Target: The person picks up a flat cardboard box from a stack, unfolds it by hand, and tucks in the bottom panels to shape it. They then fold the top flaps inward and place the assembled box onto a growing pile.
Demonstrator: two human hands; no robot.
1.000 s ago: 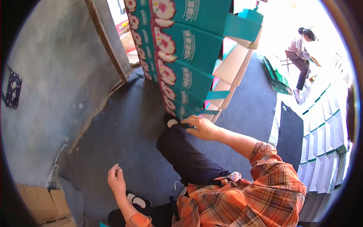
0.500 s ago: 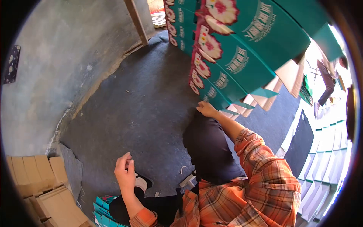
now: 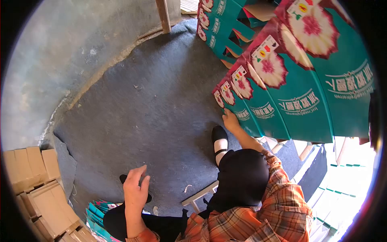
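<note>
My right hand [image 3: 231, 121] reaches forward and presses against the bottom of a tall stack of teal cartons with red and white flower prints [image 3: 282, 88]. Its fingers rest on the lowest carton's front edge, just beyond my black shoe [image 3: 219, 137]. My left hand [image 3: 135, 189] hovers low at the left with fingers loosely apart and nothing in it, above my other shoe. A small pile of flat teal cartons [image 3: 96, 213] lies beside my left leg. My plaid sleeve and dark trousers fill the lower middle.
Grey carpet [image 3: 149, 109] covers the floor. A concrete wall [image 3: 60, 52] curves along the left, with a wooden post [image 3: 163, 16] at the top. Flat brown cardboard pieces [image 3: 36, 181] are piled at lower left. More teal cartons [image 3: 217, 28] stand behind. A white bar [image 3: 199, 195] lies near my knee.
The view has swung down and right, so the teal stack now looms larger at the right. My right hand stays on the stack's bottom carton. My left hand opened slightly and shifted right.
</note>
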